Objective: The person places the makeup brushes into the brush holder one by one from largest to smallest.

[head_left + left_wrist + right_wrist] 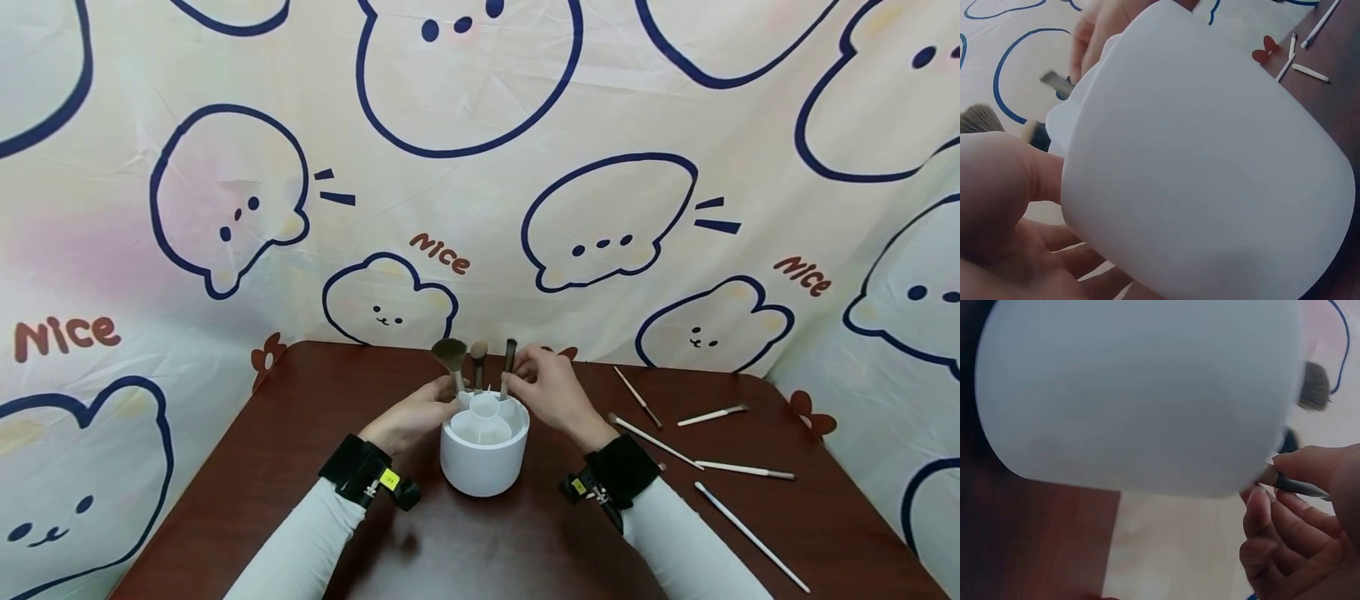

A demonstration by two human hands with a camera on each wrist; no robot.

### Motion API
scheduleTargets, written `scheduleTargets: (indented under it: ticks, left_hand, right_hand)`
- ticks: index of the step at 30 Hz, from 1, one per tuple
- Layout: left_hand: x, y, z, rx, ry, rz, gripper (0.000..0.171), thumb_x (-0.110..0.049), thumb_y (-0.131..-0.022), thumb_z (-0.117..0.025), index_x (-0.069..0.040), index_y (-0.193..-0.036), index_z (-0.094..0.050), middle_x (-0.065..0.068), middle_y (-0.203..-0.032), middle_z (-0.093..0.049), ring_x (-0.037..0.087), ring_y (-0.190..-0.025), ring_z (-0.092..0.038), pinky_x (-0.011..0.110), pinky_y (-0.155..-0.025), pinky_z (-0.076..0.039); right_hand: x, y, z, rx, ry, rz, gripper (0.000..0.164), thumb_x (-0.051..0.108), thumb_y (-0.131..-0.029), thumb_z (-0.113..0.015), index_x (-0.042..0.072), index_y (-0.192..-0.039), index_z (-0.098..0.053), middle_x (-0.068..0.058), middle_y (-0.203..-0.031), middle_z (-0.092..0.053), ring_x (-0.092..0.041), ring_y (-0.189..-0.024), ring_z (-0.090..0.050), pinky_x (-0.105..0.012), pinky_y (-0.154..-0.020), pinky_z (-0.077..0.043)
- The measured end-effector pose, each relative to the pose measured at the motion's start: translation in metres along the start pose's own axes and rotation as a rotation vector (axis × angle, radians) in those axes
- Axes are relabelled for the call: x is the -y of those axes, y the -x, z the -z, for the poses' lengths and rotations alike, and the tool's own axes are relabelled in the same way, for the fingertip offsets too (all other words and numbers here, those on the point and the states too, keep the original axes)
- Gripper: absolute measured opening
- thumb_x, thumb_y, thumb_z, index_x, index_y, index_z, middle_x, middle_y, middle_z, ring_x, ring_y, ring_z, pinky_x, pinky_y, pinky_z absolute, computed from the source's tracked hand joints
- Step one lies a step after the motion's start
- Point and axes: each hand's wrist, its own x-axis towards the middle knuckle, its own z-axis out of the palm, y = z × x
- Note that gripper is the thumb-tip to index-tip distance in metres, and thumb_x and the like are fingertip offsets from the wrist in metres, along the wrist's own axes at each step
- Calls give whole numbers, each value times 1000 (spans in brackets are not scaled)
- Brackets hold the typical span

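White holder (483,471), three brushes (478,365) inside, right fingers (1300,534) pinching one

"Arms?"
"Left forearm (303,542) and right forearm (686,542) reach forward, angling inward."
"Left hand (412,414)?"
"Thumb (1046,178) apart from the fingers (1082,257); tips hidden in left wrist view."
"Right hand (555,392)?"
"Thumb and index finger (1257,512) pinch; other fingers bent."

Dim wrist views (brighter head view)
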Motion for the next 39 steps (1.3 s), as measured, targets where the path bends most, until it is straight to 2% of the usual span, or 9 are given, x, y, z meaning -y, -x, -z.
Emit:
scheduleTargets:
  ticks: [5, 10, 16, 20, 25, 32, 37, 39]
  left_hand:
    - [1, -1, -4, 7, 11, -44, 49, -13, -97, -46, -4, -141, -29, 14, -136, -42, 25, -121, -39, 53, -103, -27]
    - [1, -1, -6, 6, -3, -48, 44, -15, -95, -50, -6, -136, -36, 12, -135, -43, 24, -120, -40, 53, -102, -28]
    - [4, 0, -5, -25, -39, -47, 41, -16, -95, -52, -9, -134, -41, 9, -131, -47, 23, -118, -42, 52, -101, -31]
    - [6, 1, -5, -54, -73, -41, 43, -13, -93, -52, -7, -135, -41, 11, -132, -47, 24, -119, -40, 53, -100, -30]
    - [5, 1, -5, -69, -96, -47, 46, -8, -90, -53, -6, -135, -42, 12, -134, -45, 27, -121, -37, 55, -101, -28]
    - [2, 0, -7, -44, -99, -40, 46, -9, -88, -56, -7, -132, -44, 11, -131, -47, 26, -119, -40, 53, -99, -32]
    - [1, 0, -7, -35, -108, -33, 46, -6, -88, -53, -7, -133, -43, 11, -130, -48, 26, -118, -40, 55, -99, -30]
    - [2, -1, -7, -36, -114, -32, 45, -3, -87, -51, -5, -131, -43, 12, -130, -48, 26, -118, -40, 55, -100, -30]
  right_hand:
    - [0, 1, -10, 45, 24, -71, 15, 22, -86, -66, 11, -94, -62, 0, -81, -64, -12, -74, -58, -33, -64, -51]
    - [2, -1, -13, 73, 32, -119, 16, 23, -86, -66, 9, -94, -65, -2, -81, -63, -14, -72, -57, -32, -62, -51]
    - [4, -3, -13, 100, 35, -107, 16, 22, -86, -66, 9, -95, -68, -2, -85, -64, -15, -74, -56, -32, -63, -50]
    - [3, 0, -3, 113, 54, -101, 16, 25, -88, -64, 12, -96, -68, -2, -92, -64, -16, -80, -56, -34, -67, -49]
    - [-4, 5, 27, 76, 74, -95, 17, 27, -89, -62, 13, -98, -66, -3, -95, -63, -18, -83, -55, -38, -69, -48]
    - [-34, 16, 71, 87, 105, -116, 18, 23, -92, -60, 9, -103, -64, -7, -96, -62, -21, -82, -54, -40, -71, -46]
    - [-77, 29, 89, 161, 202, -204, 26, 19, -92, -58, 2, -113, -58, -15, -106, -59, -27, -92, -54, -45, -77, -46]
    - [-95, 37, 91, 193, 249, -254, 29, 16, -90, -58, 0, -114, -56, -19, -108, -58, -29, -92, -54, -46, -75, -46]
